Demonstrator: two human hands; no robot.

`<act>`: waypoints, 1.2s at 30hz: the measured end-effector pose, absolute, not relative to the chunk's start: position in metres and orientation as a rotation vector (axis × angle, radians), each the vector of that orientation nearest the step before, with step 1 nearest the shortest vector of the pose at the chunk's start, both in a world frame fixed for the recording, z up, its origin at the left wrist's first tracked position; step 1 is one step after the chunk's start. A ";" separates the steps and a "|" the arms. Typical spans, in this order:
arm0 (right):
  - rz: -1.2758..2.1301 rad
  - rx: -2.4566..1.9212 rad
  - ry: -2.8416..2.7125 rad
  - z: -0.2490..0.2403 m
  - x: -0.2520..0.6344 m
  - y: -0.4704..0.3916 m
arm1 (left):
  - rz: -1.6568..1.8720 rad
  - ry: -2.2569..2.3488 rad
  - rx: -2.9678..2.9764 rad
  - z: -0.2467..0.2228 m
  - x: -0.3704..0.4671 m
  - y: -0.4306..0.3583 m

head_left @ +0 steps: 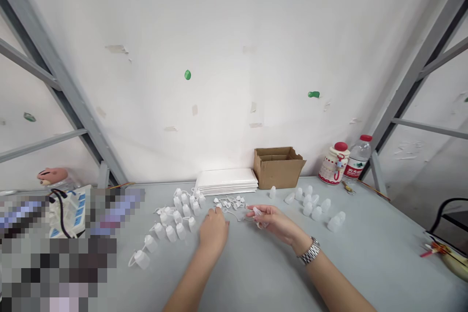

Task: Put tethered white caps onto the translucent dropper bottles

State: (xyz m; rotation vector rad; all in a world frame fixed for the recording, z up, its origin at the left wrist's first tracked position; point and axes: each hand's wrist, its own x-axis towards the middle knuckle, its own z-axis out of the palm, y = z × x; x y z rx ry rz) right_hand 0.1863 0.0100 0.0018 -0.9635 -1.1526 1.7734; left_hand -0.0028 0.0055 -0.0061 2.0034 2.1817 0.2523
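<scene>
My left hand (214, 228) reaches to the near edge of a small pile of white caps with thin straps (230, 202). Its fingers are curled down and closed; whatever they grip is hidden. In my right hand (272, 220), thumb and fingers pinch a small translucent white bottle (257, 212), partly covered by the fingers. A strapped white cap lies near its fingertips. Several small bottles with strapped caps (177, 217) stand in loose rows left of my left hand. Several translucent bottles without straps (316, 212) are scattered right of my right hand.
A stack of white flat boxes (226, 183) and an open cardboard box (277, 175) are at the wall. A cream red-lidded flask (333, 165) and a water bottle (357, 161) stand back right. A power strip (71, 209) with cables lies left, beside a blurred-out area.
</scene>
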 end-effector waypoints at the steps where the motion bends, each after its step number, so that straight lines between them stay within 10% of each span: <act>1: 1.794 -0.953 -1.145 0.002 0.185 0.009 | 0.246 2.171 2.012 -0.007 -0.003 0.007; 36: 1.239 -1.184 -1.417 -0.036 0.143 -0.002 | 0.968 1.681 1.710 -0.022 -0.027 0.032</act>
